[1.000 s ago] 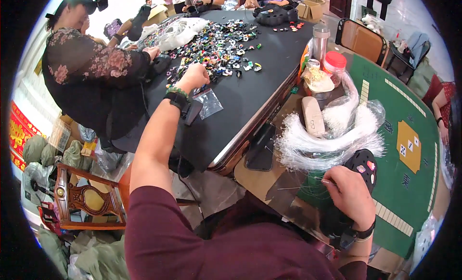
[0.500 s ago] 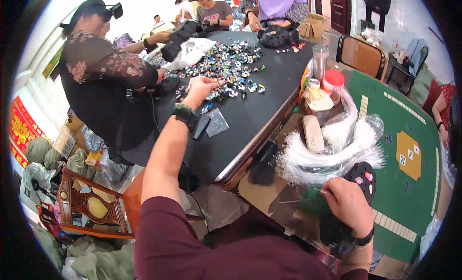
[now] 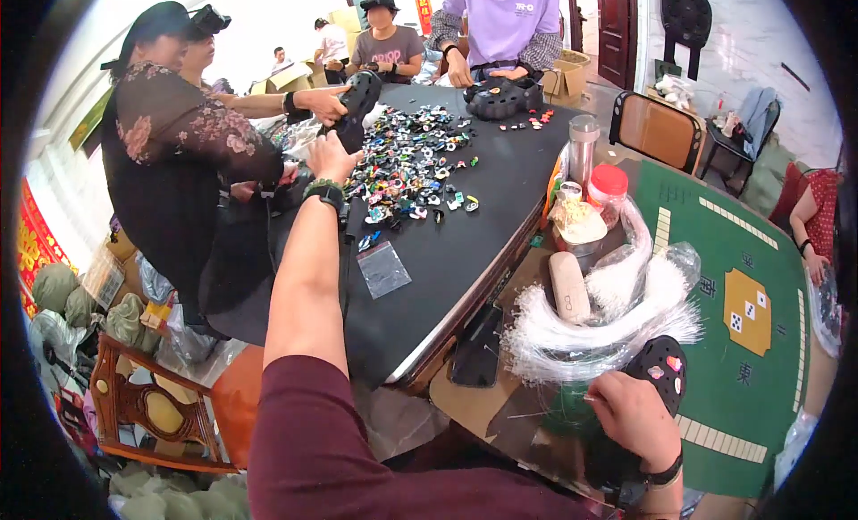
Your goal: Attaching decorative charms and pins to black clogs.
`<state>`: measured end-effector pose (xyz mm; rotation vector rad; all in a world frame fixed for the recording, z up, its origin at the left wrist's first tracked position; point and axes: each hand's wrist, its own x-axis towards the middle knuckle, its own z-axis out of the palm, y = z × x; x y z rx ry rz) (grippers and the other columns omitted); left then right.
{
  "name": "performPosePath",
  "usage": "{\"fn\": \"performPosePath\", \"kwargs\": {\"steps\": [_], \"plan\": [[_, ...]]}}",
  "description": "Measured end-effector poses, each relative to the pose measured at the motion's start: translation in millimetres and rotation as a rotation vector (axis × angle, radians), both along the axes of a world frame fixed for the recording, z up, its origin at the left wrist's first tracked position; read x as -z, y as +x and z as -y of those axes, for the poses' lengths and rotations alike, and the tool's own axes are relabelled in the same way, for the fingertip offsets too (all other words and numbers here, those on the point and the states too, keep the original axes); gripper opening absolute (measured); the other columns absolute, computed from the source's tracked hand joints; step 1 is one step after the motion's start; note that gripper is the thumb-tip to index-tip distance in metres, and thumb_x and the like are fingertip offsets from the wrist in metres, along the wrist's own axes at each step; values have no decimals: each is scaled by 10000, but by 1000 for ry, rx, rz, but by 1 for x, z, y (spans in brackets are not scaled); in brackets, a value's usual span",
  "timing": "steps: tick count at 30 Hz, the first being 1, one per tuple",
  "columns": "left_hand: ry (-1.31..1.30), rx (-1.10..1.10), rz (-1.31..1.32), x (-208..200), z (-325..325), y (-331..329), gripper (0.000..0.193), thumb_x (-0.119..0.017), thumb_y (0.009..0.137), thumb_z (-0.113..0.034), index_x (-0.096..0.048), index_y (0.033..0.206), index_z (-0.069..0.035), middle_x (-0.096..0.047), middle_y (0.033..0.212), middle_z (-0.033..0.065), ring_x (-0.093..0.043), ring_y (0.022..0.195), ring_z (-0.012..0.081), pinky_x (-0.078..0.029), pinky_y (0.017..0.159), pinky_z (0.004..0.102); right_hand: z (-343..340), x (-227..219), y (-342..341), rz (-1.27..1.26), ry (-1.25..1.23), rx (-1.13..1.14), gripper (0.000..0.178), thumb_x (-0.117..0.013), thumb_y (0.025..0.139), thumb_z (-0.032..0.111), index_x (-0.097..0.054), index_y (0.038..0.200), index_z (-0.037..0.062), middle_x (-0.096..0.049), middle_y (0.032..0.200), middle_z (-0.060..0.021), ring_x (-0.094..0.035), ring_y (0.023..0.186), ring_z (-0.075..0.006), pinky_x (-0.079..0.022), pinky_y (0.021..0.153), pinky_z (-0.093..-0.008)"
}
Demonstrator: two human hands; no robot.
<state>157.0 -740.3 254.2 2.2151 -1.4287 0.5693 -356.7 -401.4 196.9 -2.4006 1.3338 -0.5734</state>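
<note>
My left hand (image 3: 333,160) is stretched out over the left edge of a heap of small coloured shoe charms (image 3: 416,158) on the black table. Its fingers are closed; what they hold, if anything, is hidden. Just beyond it, a co-worker's hand holds up a black clog (image 3: 359,100). My right hand (image 3: 636,422) is low on the right, fingers curled and fingertips pressed together, with a tiny pale bit at the tips that I cannot make out. Beside it lies a black clog (image 3: 661,370) with several charms on it. A bundle of thin clear plastic strands (image 3: 572,352) lies just beyond.
A small clear bag (image 3: 384,270) lies on the black table (image 3: 456,279). A phone (image 3: 478,348), a beige case (image 3: 567,286), a steel bottle (image 3: 583,149) and a red-lidded jar (image 3: 608,185) are on the side table. Co-workers stand left and behind; a wooden chair (image 3: 156,404) is at left.
My left hand has moved left and slightly farther over the heap, toward the co-worker's raised clog. My right hand has stayed by its clog. The whole view has shifted a little.
</note>
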Motion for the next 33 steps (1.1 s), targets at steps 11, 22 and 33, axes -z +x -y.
{"fn": "performPosePath", "kwargs": {"steps": [11, 22, 33], "plan": [[3, 89, -55, 36, 50, -4, 759, -836, 703, -269, -444, 1324, -76, -498, 1312, 182, -536, 1165, 394, -489, 923, 493, 4, -2, 5, -5, 63, 57, 86, -662, 804, 96, -622, 870, 58, -632, 811, -125, -637, 728, -331, -517, 625, -408], [-685, 64, -438, 41, 79, 21, 728, -900, 606, -340, -496, 1056, 65, -615, 988, 221, -626, 910, 361, -482, 829, 395, 7, -1, 7, -39, 63, 44, 108, -686, 806, 109, -606, 863, 62, -622, 785, -108, -636, 714, -308, -511, 602, -396], [-536, 298, -273, 57, 26, 40, 603, -905, 606, -261, -608, 1032, 46, -673, 1000, 190, -657, 872, 312, -505, 808, 380, -1, -5, 6, -15, 14, -4, 105, -669, 800, 77, -597, 874, 55, -624, 803, -116, -634, 731, -320, -513, 613, -401]]}}
